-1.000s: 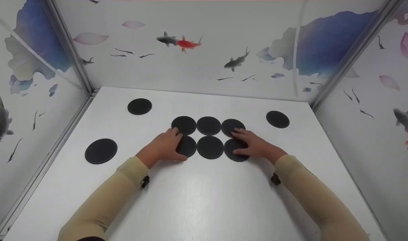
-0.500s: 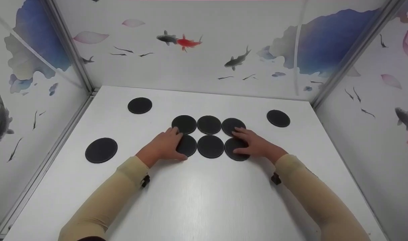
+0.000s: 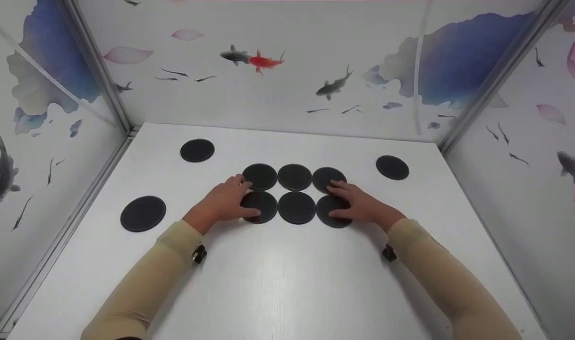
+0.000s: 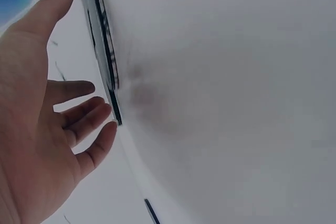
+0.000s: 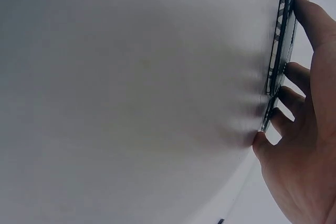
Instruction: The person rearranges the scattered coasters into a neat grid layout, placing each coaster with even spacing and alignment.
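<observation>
Taking the front middle disc (image 3: 297, 208) as the landmark, six black discs lie flat on the counter (image 3: 278, 274) in two rows of three. The front left disc (image 3: 267, 205) and front right disc (image 3: 326, 204) flank it; the back left disc (image 3: 261, 175), back middle disc (image 3: 294, 177) and back right disc (image 3: 323, 177) lie behind. That block looks formed; three discs remain apart: the far left disc (image 3: 197, 150) and near left disc (image 3: 143, 214) well to its left, the far right disc (image 3: 392, 167) to its right and behind.

The left hand (image 3: 224, 200) is spread, its thumb raised over the front left disc; whether its fingertips touch is unclear. The right hand (image 3: 361, 203), also spread, rests on the right pair.

Compared with half a second ago, the left hand has eased leftward, baring more of the front left disc; the right hand and the discs appear unmoved.
</observation>
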The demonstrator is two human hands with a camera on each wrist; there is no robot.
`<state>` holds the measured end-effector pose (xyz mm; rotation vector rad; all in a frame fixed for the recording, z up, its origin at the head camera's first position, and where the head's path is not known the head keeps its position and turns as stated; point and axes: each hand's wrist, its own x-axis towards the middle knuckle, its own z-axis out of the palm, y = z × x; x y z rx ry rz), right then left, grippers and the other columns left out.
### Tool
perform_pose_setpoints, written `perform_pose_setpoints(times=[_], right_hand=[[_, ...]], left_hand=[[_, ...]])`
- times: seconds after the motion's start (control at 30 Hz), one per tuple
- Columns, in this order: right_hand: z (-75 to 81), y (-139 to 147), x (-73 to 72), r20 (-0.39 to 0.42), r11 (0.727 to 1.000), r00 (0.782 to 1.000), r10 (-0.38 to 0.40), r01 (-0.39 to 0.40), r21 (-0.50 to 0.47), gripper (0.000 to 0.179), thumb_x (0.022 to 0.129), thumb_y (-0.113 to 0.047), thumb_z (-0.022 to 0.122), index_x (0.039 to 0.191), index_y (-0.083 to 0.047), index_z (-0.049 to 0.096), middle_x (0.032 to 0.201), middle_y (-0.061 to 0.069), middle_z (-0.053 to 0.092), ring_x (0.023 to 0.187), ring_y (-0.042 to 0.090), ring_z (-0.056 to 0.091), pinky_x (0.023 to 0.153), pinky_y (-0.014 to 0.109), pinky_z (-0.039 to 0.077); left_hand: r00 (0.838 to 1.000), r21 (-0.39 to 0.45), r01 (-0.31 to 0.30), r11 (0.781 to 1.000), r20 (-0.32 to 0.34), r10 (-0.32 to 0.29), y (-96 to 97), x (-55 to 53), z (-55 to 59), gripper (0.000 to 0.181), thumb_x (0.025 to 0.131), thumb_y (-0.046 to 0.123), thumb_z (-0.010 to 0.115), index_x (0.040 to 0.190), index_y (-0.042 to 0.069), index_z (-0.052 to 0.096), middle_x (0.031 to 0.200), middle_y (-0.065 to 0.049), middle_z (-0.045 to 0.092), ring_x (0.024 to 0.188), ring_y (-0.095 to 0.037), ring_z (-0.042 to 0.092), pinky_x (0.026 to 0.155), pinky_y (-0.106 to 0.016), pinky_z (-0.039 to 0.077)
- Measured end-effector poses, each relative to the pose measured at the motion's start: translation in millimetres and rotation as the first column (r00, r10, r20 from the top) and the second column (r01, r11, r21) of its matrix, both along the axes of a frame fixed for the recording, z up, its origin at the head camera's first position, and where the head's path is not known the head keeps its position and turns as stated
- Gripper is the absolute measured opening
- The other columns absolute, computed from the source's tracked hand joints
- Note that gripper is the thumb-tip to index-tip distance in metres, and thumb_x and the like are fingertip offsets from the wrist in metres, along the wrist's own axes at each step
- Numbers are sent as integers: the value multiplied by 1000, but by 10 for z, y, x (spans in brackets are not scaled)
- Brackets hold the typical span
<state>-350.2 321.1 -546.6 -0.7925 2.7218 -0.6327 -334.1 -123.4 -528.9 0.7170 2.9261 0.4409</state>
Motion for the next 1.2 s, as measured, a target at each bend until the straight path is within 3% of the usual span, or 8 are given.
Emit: perform_pose_setpoints(times=[0.27,0.43,0.7,1.03,1.2], right_hand=[[19,-8,-18,-15,1000,1000,14,-14,-6,90,100,-52,81,171,-11,43,182,14,25,166,44,21,132,61,24],[-11,-10,-13,-8,1000,1000,15,-15,2,90,100,-53,81,171,-11,43,182,13,25,167,43,21,132,60,23],[5,7,-14,-18,1000,1000,10,-10,-7,90,100,-53,81,171,-12,43,182,12,26,167,42,21,132,60,23],[2,-1,4,-6,1000,1000,15,-15,-9,90,100,-54,80,171,-12,43,182,12,25,167,43,21,132,61,23],[13,10,4,8,1000,1000,8,-8,7,92,101,-57,78,172,-14,40,183,10,23,168,41,18,133,60,22]], left_hand=[[985,133,-151,980,-65,160,-354,-276,25,80,101,55,77,155,-1,57,149,-24,53,136,-43,57,116,-58,48],[970,165,-228,959,-50,239,-638,-318,73,77,102,48,78,154,-5,55,154,-29,48,143,-48,52,120,-61,44],[952,184,-307,934,38,305,-1161,-185,187,80,104,50,74,159,-4,49,164,-33,38,150,-52,42,123,-67,37],[939,154,-334,930,140,314,-1790,93,192,95,102,62,72,160,-7,44,164,-38,31,153,-57,32,122,-73,33],[920,121,-368,922,189,342,-2006,235,185,104,100,69,71,163,-8,40,168,-39,25,155,-59,27,122,-75,32]])
